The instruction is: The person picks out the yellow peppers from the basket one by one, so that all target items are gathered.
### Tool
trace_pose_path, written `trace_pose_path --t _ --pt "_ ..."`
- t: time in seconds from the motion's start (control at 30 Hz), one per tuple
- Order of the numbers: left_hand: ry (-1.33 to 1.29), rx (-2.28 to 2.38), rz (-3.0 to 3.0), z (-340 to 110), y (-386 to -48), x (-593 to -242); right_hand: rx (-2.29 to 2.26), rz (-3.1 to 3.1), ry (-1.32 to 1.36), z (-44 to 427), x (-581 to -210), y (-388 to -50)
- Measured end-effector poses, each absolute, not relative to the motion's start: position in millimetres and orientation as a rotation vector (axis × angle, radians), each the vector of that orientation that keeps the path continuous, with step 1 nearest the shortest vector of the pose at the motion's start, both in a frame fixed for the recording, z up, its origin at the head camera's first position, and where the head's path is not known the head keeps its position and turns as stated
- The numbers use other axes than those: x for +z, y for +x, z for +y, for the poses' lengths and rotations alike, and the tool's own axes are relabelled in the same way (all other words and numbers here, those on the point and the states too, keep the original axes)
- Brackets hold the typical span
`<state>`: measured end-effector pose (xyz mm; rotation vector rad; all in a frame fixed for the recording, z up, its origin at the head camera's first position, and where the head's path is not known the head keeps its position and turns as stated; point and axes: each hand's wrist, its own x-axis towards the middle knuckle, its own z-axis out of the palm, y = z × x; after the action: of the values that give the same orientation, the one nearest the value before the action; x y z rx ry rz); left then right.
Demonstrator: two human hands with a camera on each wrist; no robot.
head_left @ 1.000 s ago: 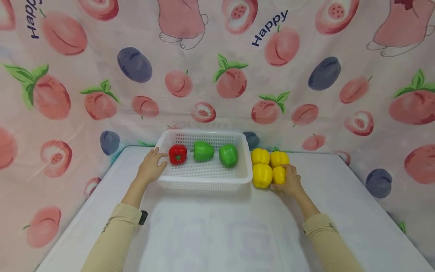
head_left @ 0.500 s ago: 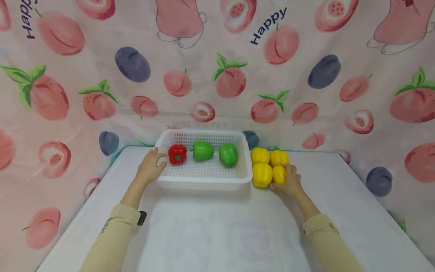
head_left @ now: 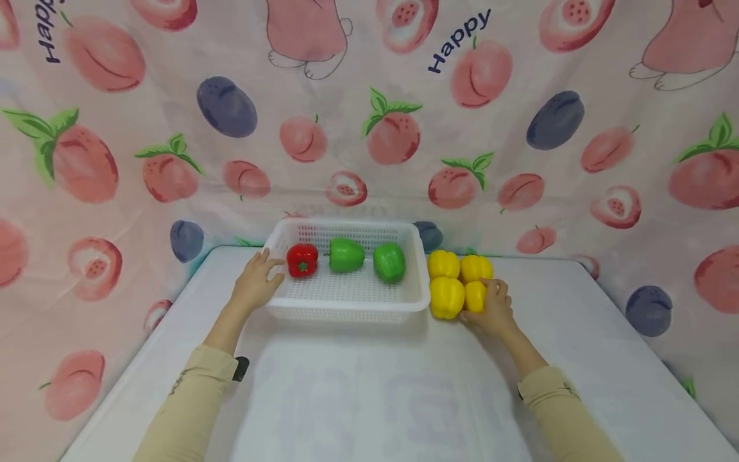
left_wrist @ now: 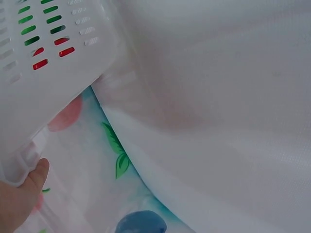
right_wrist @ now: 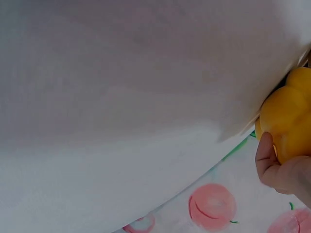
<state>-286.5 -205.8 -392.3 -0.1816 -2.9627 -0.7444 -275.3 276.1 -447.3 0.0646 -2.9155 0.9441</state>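
Observation:
A white plastic basket (head_left: 349,307) stands at the back of the table, holding a red bell pepper (head_left: 302,260) and two green bell peppers (head_left: 346,255). My left hand (head_left: 256,280) grips its left rim; in the left wrist view a fingertip (left_wrist: 43,169) lies against the rim's edge. Several yellow bell peppers (head_left: 447,298) are bunched on the table against the basket's right side. Around the front right yellow bell pepper (head_left: 475,296) my right hand (head_left: 492,308) has its thumb in front and its fingers at the right. That pepper is partly hidden by the hand.
The white table (head_left: 358,385) extends in front of the basket and to both sides. A fruit-print cloth (head_left: 358,147) hangs behind the table's back edge and round its sides. Both sleeves (head_left: 190,391) come in from the front.
The view shifts very slightly. Both hands, the basket and the bell peppers keep their places.

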Motion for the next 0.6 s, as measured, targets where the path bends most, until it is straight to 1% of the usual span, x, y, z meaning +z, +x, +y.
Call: trace_pose_path --t 0.33,0.6 --pt "-0.188 -0.736 -2.943 -214 -276 -396 0.886 -2.998 0.113 273 -447 -267" --pt "-0.176 -0.669 -2.839 -214 -270 -393 0.765 -2.964 0.147 271 -438 -256"
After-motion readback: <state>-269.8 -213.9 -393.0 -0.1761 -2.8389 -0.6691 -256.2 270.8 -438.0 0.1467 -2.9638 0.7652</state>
